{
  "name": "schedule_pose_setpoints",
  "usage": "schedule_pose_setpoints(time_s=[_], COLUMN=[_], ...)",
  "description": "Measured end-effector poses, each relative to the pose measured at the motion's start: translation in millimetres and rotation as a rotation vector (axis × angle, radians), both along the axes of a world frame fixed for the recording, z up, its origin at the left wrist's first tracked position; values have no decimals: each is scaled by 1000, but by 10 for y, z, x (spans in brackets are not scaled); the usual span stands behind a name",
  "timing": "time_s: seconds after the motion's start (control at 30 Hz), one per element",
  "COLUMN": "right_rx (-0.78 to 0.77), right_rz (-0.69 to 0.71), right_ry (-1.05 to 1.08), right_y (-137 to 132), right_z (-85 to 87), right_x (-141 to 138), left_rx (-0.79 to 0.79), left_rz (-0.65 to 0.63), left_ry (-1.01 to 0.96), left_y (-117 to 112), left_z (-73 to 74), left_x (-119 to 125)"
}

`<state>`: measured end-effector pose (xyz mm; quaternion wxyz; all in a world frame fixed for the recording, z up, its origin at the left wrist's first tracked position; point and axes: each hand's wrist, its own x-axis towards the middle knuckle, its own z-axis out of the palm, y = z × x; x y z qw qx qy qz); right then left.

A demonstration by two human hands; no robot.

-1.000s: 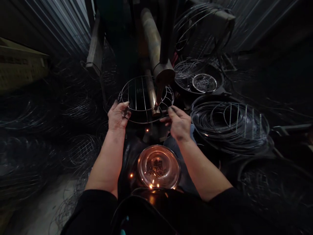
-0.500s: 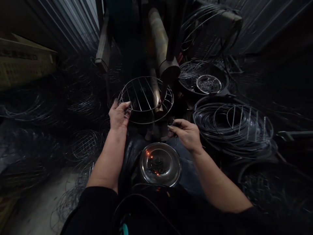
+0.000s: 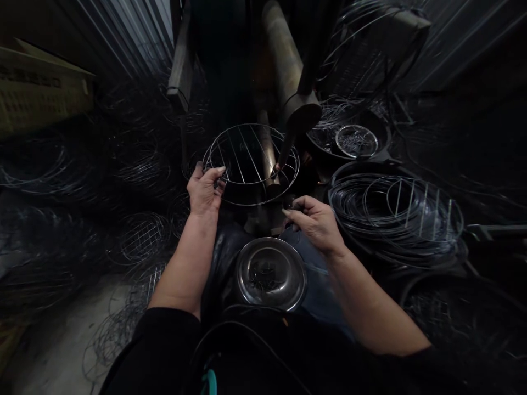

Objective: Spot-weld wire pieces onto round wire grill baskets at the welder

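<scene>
My left hand (image 3: 206, 189) grips the left rim of a round wire rack (image 3: 242, 182), its thumb over the edge. The rack has two rings and several parallel bars. Its right side lies between the electrode tips (image 3: 276, 169) of a spot welder. My right hand (image 3: 310, 219) is pinched, apart from the rack and to its lower right; what it holds, if anything, is too small and dark to make out. Below both hands, a shiny metal bowl (image 3: 269, 248) rests at my lap with small dark wire pieces (image 3: 263, 281) in it.
The welder's thick upper arm (image 3: 284, 49) hangs above the rack. At right stand a basin of coiled wire (image 3: 358, 214) with a barred ring (image 3: 424, 208) on top, and a small dish (image 3: 357, 141) of short pieces. Wire racks (image 3: 142, 238) pile up at left.
The glowing sparks over the bowl are gone. The whole view has shifted slightly, with the welder appearing further right. Both hands keep nearly the same pose.
</scene>
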<state>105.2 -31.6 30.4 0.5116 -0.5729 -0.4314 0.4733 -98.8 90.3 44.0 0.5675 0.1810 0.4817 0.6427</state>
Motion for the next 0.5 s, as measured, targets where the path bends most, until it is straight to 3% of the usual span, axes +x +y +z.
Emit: schedule_pose_setpoints(time_s=[0.1, 0.23, 0.33, 0.5], right_rx=[18, 111, 150, 83], right_rz=[22, -143, -155, -152], right_ry=[50, 119, 118, 64], right_y=[21, 171, 293, 352], right_z=[26, 121, 165, 129], right_x=[-38, -157, -232, -249], left_rx=[3, 8, 30, 123], left_rz=[7, 19, 3, -17], left_ry=[-17, -49, -64, -58], left_y=[-4, -41, -81, -117], left_z=[-4, -10, -19, -34], left_x=[-2, 8, 28, 75])
